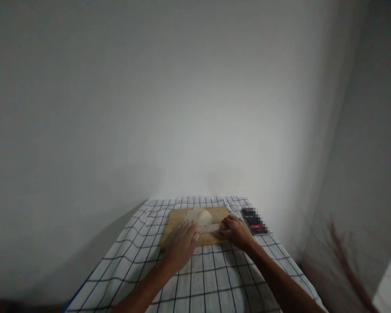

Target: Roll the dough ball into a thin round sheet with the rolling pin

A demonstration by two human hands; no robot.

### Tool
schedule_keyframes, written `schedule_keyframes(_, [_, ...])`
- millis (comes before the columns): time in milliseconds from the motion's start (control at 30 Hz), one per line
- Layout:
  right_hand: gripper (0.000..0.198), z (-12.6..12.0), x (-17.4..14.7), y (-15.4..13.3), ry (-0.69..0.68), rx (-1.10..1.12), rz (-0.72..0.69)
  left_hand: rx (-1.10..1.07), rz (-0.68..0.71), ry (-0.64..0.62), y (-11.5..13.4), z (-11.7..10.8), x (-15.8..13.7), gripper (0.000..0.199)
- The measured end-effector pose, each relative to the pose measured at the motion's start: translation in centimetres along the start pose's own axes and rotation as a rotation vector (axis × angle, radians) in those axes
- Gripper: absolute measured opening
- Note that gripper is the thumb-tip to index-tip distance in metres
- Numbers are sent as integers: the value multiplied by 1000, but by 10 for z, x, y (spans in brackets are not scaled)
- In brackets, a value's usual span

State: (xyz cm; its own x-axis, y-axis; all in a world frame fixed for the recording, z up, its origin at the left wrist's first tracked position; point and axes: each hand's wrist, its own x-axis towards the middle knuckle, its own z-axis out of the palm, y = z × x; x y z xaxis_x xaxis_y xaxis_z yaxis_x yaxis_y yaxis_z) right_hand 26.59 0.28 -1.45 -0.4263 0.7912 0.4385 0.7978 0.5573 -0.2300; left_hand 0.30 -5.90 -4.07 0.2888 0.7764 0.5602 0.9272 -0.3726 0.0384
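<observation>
A pale rolling pin (210,228) lies crosswise over a wooden board (220,212). Flattened dough (200,215), whitish in colour, is on the board just beyond the pin. My left hand (183,237) rests over the pin's left end, its fingers bent over the top and hiding that end. Around the right end, my right hand (235,230) has its fingers curled. The pin's middle shows between the two hands, up against the near side of the dough.
A white tablecloth with dark grid lines (211,278) covers the table. Right of the board lies a phone (254,221), partly pixelated. A white wall (195,108) rises behind the table's far edge. Reddish, thin twig-like strands (340,248) stand at lower right.
</observation>
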Motion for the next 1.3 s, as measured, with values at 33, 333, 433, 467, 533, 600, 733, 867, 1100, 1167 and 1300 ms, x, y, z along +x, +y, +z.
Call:
schedule_keyframes(33, [27, -4, 8, 1, -21, -8, -1, -13, -13, -7, -3, 1, 3, 44])
schedule_keyframes(333, [44, -3, 90, 9, -150, -25, 0, -28, -169, -189, -50, 18, 58, 47])
schedule_keyframes(433, [50, 15, 99, 13, -104, -14, -2, 5, -206, -267, -66, 25, 83, 53])
schedule_keyframes(467, [50, 21, 99, 14, -69, -12, -18, 8, -221, -291, -71, 28, 91, 54])
schedule_keyframes(533, [48, 31, 96, 13, -6, -10, -49, 10, -236, -340, -82, 35, 108, 57])
schedule_keyframes(600, [50, 34, 92, 10, -34, -12, -24, 7, -221, -398, -93, 42, 122, 58])
schedule_keyframes(733, [57, 30, 88, 1, -114, -30, 55, -30, -103, -507, -111, 55, 137, 56])
schedule_keyframes(867, [53, 27, 86, -5, -100, -18, 56, -37, -9, -474, -115, 61, 136, 58])
schedule_keyframes(1100, [41, 36, 77, -7, -9, 36, 51, 19, 10, -221, -97, 49, 117, 53])
schedule_keyframes(1167, [39, 38, 73, -7, 12, 38, 30, 15, 2, -192, -93, 46, 112, 52])
schedule_keyframes(1300, [39, 40, 65, -7, 44, 37, -11, 8, 17, -157, -91, 45, 102, 50])
